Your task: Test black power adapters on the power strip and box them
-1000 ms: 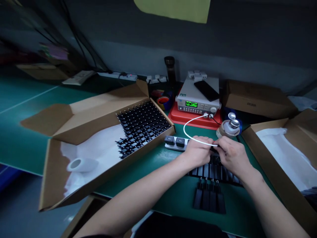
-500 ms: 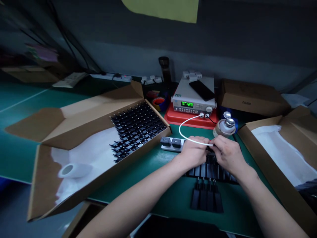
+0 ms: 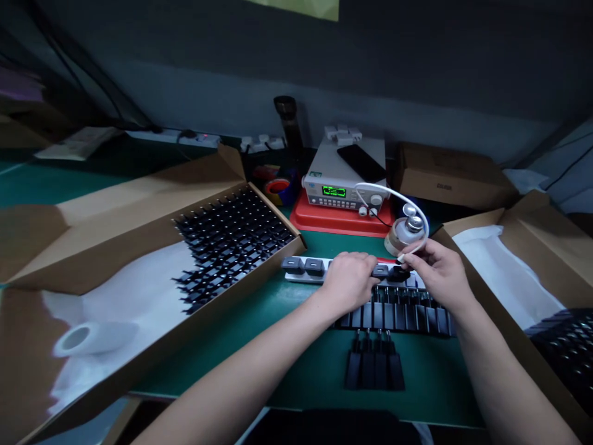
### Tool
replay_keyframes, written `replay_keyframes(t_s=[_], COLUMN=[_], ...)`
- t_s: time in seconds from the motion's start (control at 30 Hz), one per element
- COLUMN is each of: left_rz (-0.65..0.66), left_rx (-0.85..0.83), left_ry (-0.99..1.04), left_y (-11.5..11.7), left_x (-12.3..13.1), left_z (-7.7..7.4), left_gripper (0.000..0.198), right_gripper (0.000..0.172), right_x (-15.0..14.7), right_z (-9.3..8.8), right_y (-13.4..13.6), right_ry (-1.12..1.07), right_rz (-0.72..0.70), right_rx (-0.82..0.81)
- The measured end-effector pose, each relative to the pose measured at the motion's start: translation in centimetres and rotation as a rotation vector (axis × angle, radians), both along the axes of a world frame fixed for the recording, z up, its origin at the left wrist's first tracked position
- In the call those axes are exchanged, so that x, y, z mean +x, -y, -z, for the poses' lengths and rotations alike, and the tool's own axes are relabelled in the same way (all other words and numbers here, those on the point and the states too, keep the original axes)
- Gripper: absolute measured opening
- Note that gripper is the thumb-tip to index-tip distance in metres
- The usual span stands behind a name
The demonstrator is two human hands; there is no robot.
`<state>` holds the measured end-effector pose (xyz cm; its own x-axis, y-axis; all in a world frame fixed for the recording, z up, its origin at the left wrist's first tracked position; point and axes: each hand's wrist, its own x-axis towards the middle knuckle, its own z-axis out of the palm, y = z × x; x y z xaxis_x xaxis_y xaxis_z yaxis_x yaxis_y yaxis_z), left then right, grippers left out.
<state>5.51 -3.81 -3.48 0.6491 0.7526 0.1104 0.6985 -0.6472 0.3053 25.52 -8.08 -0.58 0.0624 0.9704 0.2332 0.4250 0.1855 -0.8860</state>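
Black plug-in chargers (image 3: 314, 266) sit in a row along a white power strip (image 3: 303, 278). My left hand (image 3: 349, 281) is closed over the middle of that strip, its fingers curled beside another charger (image 3: 380, 271); what lies under the palm is hidden. Between thumb and fingers, my right hand (image 3: 435, 275) pinches the plug end of a white cable (image 3: 419, 213) just above the strip's right part. The cable arches up and back toward a bench meter (image 3: 345, 191) with a green display. Several more black chargers (image 3: 391, 315) lie lined up below the strip, with a smaller group (image 3: 374, 369) nearer me.
An open carton (image 3: 241, 281) full of chargers stands left, another carton (image 3: 482, 293) right. Behind are a red tray (image 3: 324, 219) under the meter, a phone (image 3: 361, 162), a pump bottle (image 3: 405, 235), a tape roll (image 3: 279, 186) and a closed box (image 3: 451, 176).
My right hand has moved apart from the left, carrying the cable end to the right, so the cable now arches upward. My left hand stays at the strip. The view has shifted slightly.
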Motion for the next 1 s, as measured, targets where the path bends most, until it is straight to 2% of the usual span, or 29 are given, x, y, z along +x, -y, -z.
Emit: replay_keyframes(t_s=[0.1, 0.3, 0.47, 0.63, 0.73, 0.83, 0.9, 1.0], left_rz=[0.004, 0.01, 0.006, 0.019, 0.062, 0.075, -0.005, -0.161], left_rx=[0.016, 0.054, 0.037, -0.003, -0.085, -0.223, -0.346, -0.557], left_ry=[-0.001, 0.003, -0.001, -0.017, -0.007, 0.105, 0.243, 0.515], left_y=[0.0, 0.0, 0.1, 0.3, 0.3, -0.3, -1.5, -4.4], left_x=[0.0, -0.1, -0.1, 0.1, -0.3, -1.5, -2.6, -3.8], left_z=[0.1, 0.2, 0.3, -0.1, -1.0, -2.0, -2.4, -2.4], left_gripper=[0.017, 0.017, 0.016, 0.016, 0.018, 0.028, 0.029, 0.023], right_gripper=[0.029, 0.036, 0.033, 0.024, 0.017, 0.013, 0.012, 0.013], right_x=[0.6, 0.9, 1.0, 1.0, 1.4, 2.2, 2.8, 3.2], right_z=[0.3, 0.9, 1.2, 0.8, 0.1, -0.7, -1.0, -1.2], right_y=[-0.1, -0.2, -0.2, 0.6, 1.9, 3.4, 4.5, 5.7], right_ry=[-0.156, -0.259, -0.231, -0.122, 0.031, 0.088, 0.082, 0.11], right_rz=[-0.014, 0.004, 0.005, -0.043, -0.126, -0.301, -0.396, -0.503], right_rx=[-0.123, -0.169, -0.149, -0.103, -0.068, -0.081, -0.138, -0.257])
